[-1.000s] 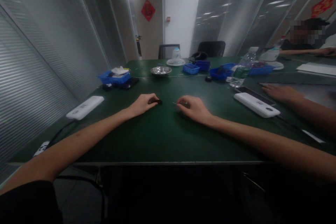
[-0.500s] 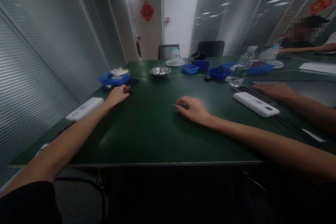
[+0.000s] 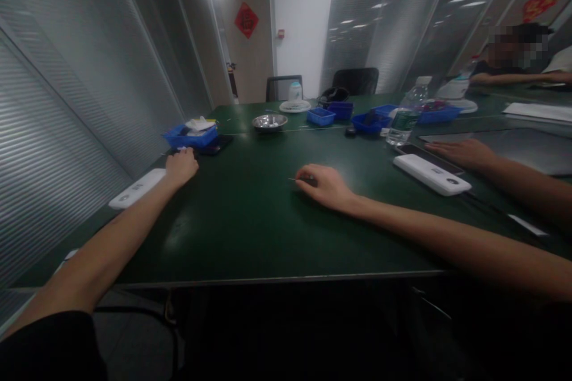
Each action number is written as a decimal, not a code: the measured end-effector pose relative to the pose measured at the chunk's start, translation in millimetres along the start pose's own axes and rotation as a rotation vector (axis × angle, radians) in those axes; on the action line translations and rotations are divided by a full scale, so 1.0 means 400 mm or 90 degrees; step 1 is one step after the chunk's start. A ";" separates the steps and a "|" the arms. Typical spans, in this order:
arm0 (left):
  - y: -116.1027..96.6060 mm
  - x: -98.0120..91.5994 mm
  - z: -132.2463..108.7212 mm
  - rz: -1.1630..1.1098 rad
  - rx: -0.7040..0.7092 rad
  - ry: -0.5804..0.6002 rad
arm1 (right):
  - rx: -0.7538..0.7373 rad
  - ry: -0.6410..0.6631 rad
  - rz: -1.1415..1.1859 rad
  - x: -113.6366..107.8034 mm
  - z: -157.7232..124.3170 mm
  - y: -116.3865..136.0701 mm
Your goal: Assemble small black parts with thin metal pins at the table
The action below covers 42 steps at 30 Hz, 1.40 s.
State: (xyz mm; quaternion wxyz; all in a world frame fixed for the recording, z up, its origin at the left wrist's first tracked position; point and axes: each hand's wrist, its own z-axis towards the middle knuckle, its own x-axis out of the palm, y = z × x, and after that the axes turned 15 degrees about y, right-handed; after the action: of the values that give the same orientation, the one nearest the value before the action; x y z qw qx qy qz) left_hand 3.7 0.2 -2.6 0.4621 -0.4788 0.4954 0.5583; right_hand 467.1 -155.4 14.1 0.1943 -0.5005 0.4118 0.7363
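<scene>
My left hand (image 3: 182, 166) is at the left of the green table, just in front of a blue basket (image 3: 192, 138) with crumpled white paper (image 3: 200, 124) in it. Its fingers are curled down and mostly hidden, and a small whitish thing (image 3: 181, 149) shows at the fingertips. To its right lies a dark flat phone-like object (image 3: 217, 145). My right hand (image 3: 324, 184) rests mid-table, closed on a thin metal tool (image 3: 292, 178) whose narrow tip points left. The rest of that tool is hidden in the fingers.
White power banks lie left (image 3: 137, 189) and right (image 3: 431, 174). A metal bowl (image 3: 269, 123), blue baskets (image 3: 320, 117), a white colander-like dish (image 3: 295, 106) and a water bottle (image 3: 407, 113) stand farther back. Another person's hand (image 3: 462, 152) rests at right on a grey sheet (image 3: 527, 152).
My left hand has moved left, away from the dark flat object and toward the front of the blue basket. My right hand holds its place with the thin tool. The view has shifted slightly.
</scene>
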 end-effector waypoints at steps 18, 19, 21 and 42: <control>-0.010 0.007 -0.003 -0.018 0.045 -0.008 | -0.007 0.009 -0.006 -0.001 0.000 -0.002; -0.007 0.007 0.001 -0.022 0.048 -0.006 | -0.008 0.010 -0.003 -0.001 0.000 -0.002; -0.007 0.004 0.007 -0.028 0.062 0.003 | -0.009 0.011 0.002 -0.001 -0.001 -0.003; -0.442 -0.081 -0.325 -0.416 0.756 0.118 | -0.078 0.021 -0.017 0.004 0.001 -0.002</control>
State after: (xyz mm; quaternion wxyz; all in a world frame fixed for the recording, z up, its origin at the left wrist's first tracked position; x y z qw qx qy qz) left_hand 192.5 -116.2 3.5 0.7469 -0.3151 0.5852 -0.0194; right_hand 466.6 -154.7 12.5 0.1661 -0.5289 0.3624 0.7492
